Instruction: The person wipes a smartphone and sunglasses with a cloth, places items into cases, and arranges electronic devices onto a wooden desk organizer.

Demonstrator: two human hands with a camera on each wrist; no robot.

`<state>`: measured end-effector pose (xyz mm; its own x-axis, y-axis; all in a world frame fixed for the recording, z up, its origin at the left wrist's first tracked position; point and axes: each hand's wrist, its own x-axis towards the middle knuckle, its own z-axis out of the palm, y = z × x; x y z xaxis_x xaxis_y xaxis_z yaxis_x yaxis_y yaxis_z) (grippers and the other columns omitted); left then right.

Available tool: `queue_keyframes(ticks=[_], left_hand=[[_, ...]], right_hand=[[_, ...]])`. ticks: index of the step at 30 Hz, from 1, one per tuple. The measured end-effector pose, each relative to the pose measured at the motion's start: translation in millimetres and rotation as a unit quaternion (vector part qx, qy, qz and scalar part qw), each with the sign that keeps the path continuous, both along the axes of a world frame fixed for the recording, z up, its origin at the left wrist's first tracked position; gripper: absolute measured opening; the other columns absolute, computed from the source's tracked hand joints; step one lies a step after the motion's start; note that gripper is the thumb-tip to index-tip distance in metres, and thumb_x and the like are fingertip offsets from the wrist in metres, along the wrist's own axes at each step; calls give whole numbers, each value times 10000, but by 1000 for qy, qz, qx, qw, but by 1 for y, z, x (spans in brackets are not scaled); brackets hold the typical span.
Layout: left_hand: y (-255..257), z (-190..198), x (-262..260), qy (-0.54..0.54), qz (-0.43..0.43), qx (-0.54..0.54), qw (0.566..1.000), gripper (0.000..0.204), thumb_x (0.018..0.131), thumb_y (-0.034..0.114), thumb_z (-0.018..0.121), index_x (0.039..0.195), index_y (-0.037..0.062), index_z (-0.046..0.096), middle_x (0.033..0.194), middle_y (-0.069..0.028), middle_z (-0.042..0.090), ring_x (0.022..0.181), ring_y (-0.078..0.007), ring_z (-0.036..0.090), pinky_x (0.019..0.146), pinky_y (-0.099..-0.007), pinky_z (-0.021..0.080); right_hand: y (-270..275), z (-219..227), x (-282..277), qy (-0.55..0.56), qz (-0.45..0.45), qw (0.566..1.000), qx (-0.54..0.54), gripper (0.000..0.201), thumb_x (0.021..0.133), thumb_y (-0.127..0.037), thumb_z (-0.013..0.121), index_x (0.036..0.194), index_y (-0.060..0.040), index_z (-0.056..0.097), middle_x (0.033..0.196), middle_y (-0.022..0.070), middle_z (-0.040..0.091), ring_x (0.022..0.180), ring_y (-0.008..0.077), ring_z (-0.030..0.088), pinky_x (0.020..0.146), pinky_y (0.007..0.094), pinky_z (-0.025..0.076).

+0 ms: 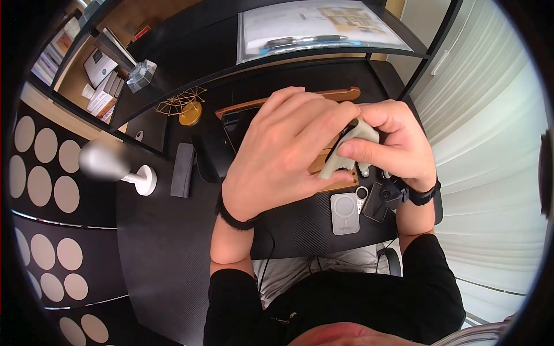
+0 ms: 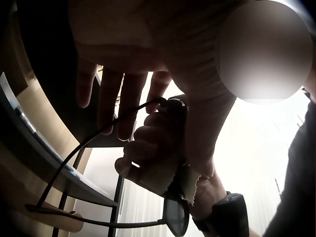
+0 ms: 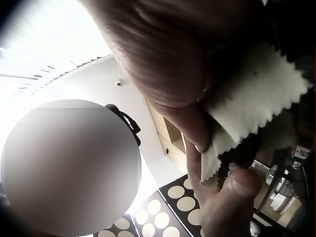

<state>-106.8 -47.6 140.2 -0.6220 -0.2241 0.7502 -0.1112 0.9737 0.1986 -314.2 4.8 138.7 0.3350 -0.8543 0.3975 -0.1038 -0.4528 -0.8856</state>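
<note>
A pair of black-framed glasses (image 2: 176,216) is held up in front of the chest. Its thin temples (image 2: 74,154) stretch out below the left hand in the left wrist view. My left hand (image 1: 288,144) pinches the frame between thumb and forefinger, its other fingers fairly straight. My right hand (image 1: 401,144) grips a pale, zigzag-edged cleaning cloth (image 1: 363,132), folded over the lens area. In the right wrist view the cloth (image 3: 256,91) hangs between both hands, with the left thumb (image 3: 242,185) close below it. In the head view the hands and cloth hide most of the glasses.
Below the hands, a grey power bank (image 1: 345,213) and a dark phone-like device (image 1: 376,202) lie on the black desk (image 1: 161,242). A grey case (image 1: 183,170), a white lamp (image 1: 146,180) and a gold ornament (image 1: 190,113) stand left. A shelf with a plastic folder (image 1: 323,23) spans the back.
</note>
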Motion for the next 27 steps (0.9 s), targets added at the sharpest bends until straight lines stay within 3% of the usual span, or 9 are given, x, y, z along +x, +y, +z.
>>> queue_keyframes(ticks=[4,6,8,9,11,14,22,27], left_hand=[[-2,0,1,5,7,-7,1000,718,566,346,945,1146,38,655,1029,-126,700,960,-342,678,948,-481,494],[-4,-2,2,22,17,-17,999,652,589,273,898,1147,71,629,1003,-90,665,921,-301,655,936,-463,484],[-7,-2,3,38,29,-31,998,633,595,274,893,1131,61,633,970,-85,664,888,-298,654,903,-442,484],[-7,-2,3,53,41,-46,997,614,602,276,888,1115,52,637,937,-79,662,854,-295,653,869,-421,483],[-6,-1,3,63,57,-49,995,614,602,275,883,1118,47,639,914,-76,658,827,-291,650,834,-404,475],[-2,2,5,71,90,-48,992,618,603,278,871,1126,39,644,877,-73,641,778,-282,637,777,-382,458],[5,2,2,44,126,-27,991,627,629,299,845,1143,7,634,804,-80,569,709,-275,597,735,-372,442],[4,-5,-9,52,102,-54,992,667,550,181,843,1158,6,627,872,-76,582,773,-270,605,745,-368,445]], right_hand=[[-3,-5,1,41,-18,999,-25,206,859,-153,812,918,2,690,723,29,637,634,66,542,581,243,439],[-2,-3,4,69,-29,996,-55,223,843,-163,825,924,-4,691,730,46,646,621,82,574,581,242,452],[3,6,11,125,-91,985,-81,313,800,-197,851,989,-4,693,814,103,691,696,188,668,656,288,510],[2,5,14,125,-92,985,-81,313,800,-197,851,989,-4,693,814,103,691,696,188,668,656,288,510],[-2,1,17,143,-146,955,-214,452,759,-240,869,1078,20,681,936,160,715,839,307,701,773,359,534],[0,3,16,151,-158,951,-219,587,723,-281,885,1151,53,661,1004,198,707,927,354,685,863,405,517],[-1,3,19,151,-148,952,-222,582,720,-275,872,1149,57,660,976,204,695,897,362,681,845,389,513],[-1,1,19,151,-159,956,-194,462,741,-242,846,1070,37,682,871,162,673,788,315,645,758,370,501]])
